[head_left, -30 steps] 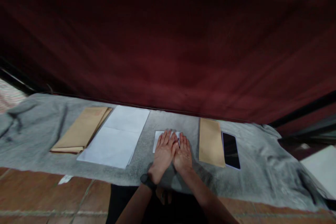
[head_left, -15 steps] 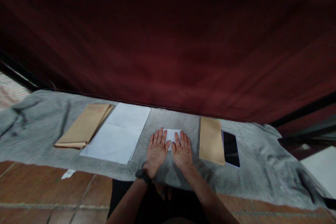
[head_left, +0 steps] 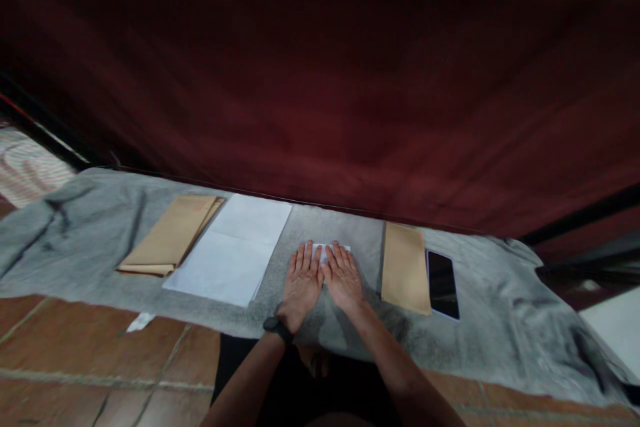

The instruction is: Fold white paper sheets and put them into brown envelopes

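Note:
Under both palms lies a small folded white paper [head_left: 323, 253], mostly covered; only its far edge and a narrow middle strip show. My left hand [head_left: 303, 280] rests flat on its left part, fingers stretched out and pointing away from me. On the right part, my right hand [head_left: 343, 279] also lies flat and angles slightly inward. The two thumbs nearly meet at the middle of the paper. Neither hand grips anything. A dark watch [head_left: 277, 328] is on the left wrist.
Left on the grey cloth [head_left: 345, 223] are white sheets [head_left: 233, 247] with a crosswise crease and brown envelopes [head_left: 170, 232]. To the right lie another brown envelope [head_left: 405, 268] and a phone [head_left: 443, 285]. A dark red curtain [head_left: 320, 113] hangs behind. A white scrap [head_left: 141, 322] is on the tiled floor.
My right hand has slid inward to the left over the paper, covering more of its middle. The left hand stays flat. The whole view has shifted slightly.

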Demonstrator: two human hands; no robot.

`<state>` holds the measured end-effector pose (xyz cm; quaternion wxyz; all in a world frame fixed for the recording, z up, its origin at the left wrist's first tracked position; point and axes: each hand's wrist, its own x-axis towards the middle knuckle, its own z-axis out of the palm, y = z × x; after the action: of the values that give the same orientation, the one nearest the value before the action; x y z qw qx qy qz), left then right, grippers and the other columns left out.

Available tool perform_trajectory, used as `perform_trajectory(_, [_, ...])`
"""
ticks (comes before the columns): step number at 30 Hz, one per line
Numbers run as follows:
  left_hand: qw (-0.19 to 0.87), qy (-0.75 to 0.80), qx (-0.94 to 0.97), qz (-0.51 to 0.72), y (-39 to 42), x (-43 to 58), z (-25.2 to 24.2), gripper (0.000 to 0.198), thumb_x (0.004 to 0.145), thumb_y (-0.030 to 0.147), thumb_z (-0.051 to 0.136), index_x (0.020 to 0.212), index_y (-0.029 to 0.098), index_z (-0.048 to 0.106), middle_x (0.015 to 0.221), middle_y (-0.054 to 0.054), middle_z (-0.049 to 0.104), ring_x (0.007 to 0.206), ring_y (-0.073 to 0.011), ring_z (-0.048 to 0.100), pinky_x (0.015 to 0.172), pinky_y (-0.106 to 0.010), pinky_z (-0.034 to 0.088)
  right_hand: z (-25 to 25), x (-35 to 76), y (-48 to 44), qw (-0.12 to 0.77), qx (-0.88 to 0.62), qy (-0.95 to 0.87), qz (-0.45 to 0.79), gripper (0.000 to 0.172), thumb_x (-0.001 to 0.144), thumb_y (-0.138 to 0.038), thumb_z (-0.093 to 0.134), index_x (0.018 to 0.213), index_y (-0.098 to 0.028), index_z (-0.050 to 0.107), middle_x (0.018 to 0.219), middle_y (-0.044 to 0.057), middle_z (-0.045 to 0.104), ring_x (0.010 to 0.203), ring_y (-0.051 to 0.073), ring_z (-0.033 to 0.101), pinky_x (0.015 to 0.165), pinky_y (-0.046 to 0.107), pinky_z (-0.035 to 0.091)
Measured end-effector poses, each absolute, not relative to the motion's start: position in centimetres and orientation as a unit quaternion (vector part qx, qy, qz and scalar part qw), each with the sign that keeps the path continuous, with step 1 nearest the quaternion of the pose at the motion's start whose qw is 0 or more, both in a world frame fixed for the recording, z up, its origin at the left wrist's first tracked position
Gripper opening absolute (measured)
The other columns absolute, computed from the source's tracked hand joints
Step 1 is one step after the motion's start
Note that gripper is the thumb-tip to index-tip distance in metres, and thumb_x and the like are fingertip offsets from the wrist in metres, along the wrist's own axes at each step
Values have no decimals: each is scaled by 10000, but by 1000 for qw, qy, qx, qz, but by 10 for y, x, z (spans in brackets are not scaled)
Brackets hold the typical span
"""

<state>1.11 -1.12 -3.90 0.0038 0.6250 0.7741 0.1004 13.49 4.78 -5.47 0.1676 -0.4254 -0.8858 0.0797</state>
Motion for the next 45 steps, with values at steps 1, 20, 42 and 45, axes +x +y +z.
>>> perform_trajectory(1, [1,775,624,103,-11,11,-39,570,1016,289,339,1574,168,351,1656,-132,310,1551,-292,222,1253,-509,211,-57,140,49,170,-429,-884,71,512,1078,-341,347,1547,-148,417,1639,122,325,1525,251,286,1239,465,249])
perform_trajectory(20, [-18,781,612,124,-11,13,-37,603,1032,429,356,1572,160,355,1650,-132,323,1546,-295,241,1243,-503,248,-11,136,129,61,-468,-868,157,276,872,-217,645,1147,-213,670,1201,87,656,1158,246,560,962,361,411])
perform_trajectory(42, [-22,689,692,213,-49,-8,-14,581,932,175,483,1507,246,451,1627,-71,389,1534,-250,285,1266,-491,244,4,188,46,232,-274,-912,198,293,969,-94,447,1094,-241,667,1193,31,730,1170,203,638,1150,417,393])
perform_trajectory(45, [40,664,736,128,-57,-3,-27,567,891,90,438,1435,200,555,1563,-76,486,1468,-217,418,1225,-416,345,-16,200,27,196,-290,-917,189,324,939,-51,452,1104,-242,655,1202,30,723,1152,195,643,1119,394,441])
